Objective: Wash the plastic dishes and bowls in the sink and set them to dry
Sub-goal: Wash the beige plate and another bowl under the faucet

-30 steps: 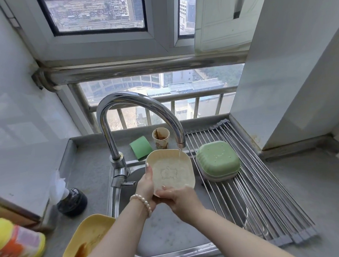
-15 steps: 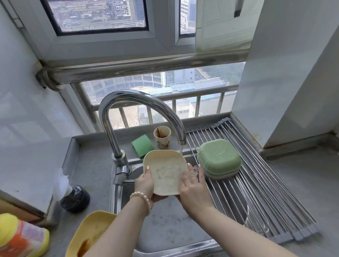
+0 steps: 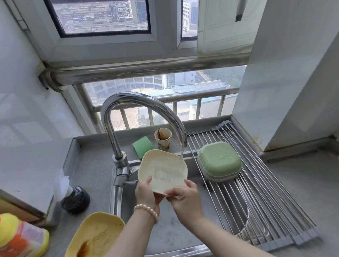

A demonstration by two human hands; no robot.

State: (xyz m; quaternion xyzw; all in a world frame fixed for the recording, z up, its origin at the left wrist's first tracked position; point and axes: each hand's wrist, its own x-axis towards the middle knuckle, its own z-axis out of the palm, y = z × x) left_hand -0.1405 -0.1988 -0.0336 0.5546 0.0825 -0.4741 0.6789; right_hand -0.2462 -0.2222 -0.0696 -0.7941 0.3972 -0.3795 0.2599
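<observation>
- The cream square plastic dish (image 3: pixel 162 172) is held tilted over the steel sink (image 3: pixel 174 234), its far right corner under the water stream (image 3: pixel 181 155) from the curved chrome tap (image 3: pixel 140 102).
- The left hand (image 3: pixel 146 194) grips the dish's near left edge; the right hand (image 3: pixel 183 196) pinches the near rim with curled fingers.
- Judged from its look, the dish is light, stiff and thin-walled; wet, it will likely be slippery, so two grips on the raised rim suit it better than the smooth face.
- The green square plastic bowl (image 3: pixel 219 161) lies upside down on the far end of the metal roll-up drying rack (image 3: pixel 268 211), just right of the dish; open bars lie nearer.
- The soiled yellow plastic dish (image 3: pixel 93 242) sits on the grey table at near left, its edge near the sink rim.
- The tap neck stands close on the far left; a stained paper cup (image 3: pixel 163 139) and a green sponge (image 3: pixel 143 149) stand behind, so the freest path looks rightward.
</observation>
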